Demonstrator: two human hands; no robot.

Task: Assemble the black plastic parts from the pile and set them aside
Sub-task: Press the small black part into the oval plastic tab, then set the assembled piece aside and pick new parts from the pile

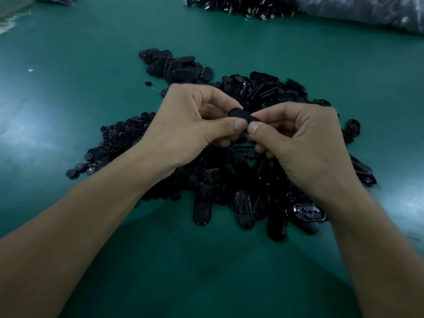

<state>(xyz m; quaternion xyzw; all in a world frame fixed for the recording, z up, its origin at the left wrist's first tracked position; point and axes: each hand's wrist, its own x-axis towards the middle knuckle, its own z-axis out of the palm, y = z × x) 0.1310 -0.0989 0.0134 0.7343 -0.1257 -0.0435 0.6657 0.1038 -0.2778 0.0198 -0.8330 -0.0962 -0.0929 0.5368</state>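
Green table [68, 88], matte, with soft glare patches to the left. Both bare forearms enter from the near edge and converge toward the middle.

Nearest edge of the pile [263, 92]: long oval shells [202, 210] lying flat, glossy, some showing moulded inner ribs. They overlap each other loosely; several lie under the right wrist.

Above the pile, the two hands meet. Left hand [190, 125]: thumb and forefinger curled in, pinching the left end of a small black part [241, 117]. Right hand [302, 143]: the same narrow pinch on the part's right end, thumb tip close to the left thumb tip, other fingers folded below. The black part is held clear of the table, between both sets of fingertips, over the pile's centre. Its shape is mostly hidden by the fingers; a rounded matte top shows.

Left of the left wrist: a spread of small round pieces [114, 143], touching the main pile, a few strays at its outer edge.

Beyond the hands: more of the pile, a jumbled mix of dark parts, details hard to read.

Farther back and left: a separate cluster of oval closed pieces [174, 65], matte, laid overlapping, just beside the pile's far edge.

Far edge of the table: another heap of small dark items [241, 6] with pale glints, and a clear plastic bag [367, 12] at the right corner.
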